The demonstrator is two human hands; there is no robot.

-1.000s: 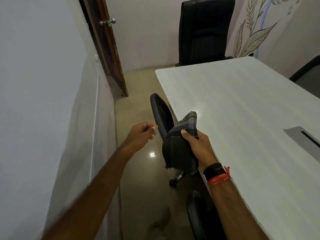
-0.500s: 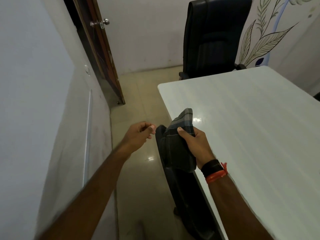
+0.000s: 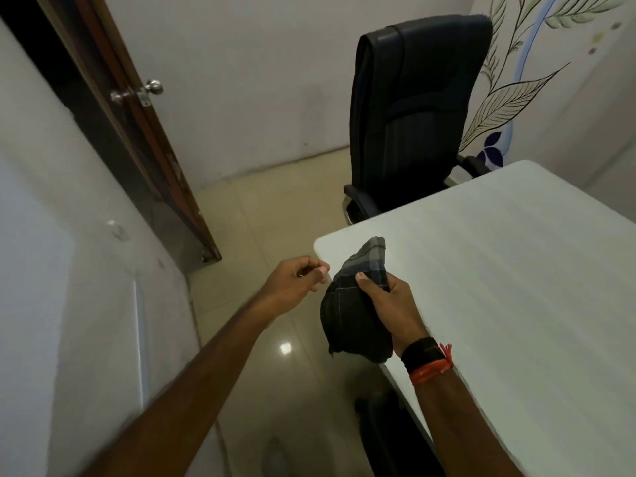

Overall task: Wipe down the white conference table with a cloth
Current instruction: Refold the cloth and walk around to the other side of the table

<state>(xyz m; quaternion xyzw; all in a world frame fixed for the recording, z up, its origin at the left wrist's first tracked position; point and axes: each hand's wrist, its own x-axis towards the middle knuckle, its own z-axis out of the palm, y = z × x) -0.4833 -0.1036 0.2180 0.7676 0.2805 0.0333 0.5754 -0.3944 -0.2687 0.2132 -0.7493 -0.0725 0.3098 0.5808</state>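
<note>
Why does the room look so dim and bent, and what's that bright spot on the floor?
Head view: weak lighting leaves everything murky; the wide-angle lens bows the door; the spot is likely a lamp's glare on the glossy floor; the cloth looks fairly sharp.

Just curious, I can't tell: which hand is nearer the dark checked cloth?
Right. The right hand grips the cloth; the left hand hovers just to the left of it, fingers curled, holding nothing visible.
</note>
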